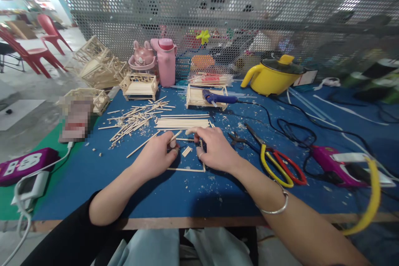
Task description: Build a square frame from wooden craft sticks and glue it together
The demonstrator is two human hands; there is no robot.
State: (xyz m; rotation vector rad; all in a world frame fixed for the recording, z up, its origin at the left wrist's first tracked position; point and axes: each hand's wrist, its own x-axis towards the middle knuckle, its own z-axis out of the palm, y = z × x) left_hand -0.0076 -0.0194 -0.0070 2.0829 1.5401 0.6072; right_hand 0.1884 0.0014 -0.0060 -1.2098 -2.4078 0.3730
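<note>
My left hand [156,154] is closed, pinching a short wooden stick [177,135] between thumb and fingertips. Across from it, my right hand [218,149] curls its thumb and fingers around the right side of a thin rectangular stick frame [187,170] lying on the table. My right index finger reaches toward the tip of the held stick. A few short stick pieces [187,151] lie inside the frame, between my hands. Just beyond are long sticks laid side by side in a row [182,123]. Both hands cover parts of the frame.
Loose sticks [134,122] are heaped at left. A blue glue gun [220,97] rests on a small stick-built bed [195,96]; another bed [139,87] stands left. Scissors [277,166] and pliers [241,139] lie right. Behind are a pink bottle [166,64] and yellow pot [274,77].
</note>
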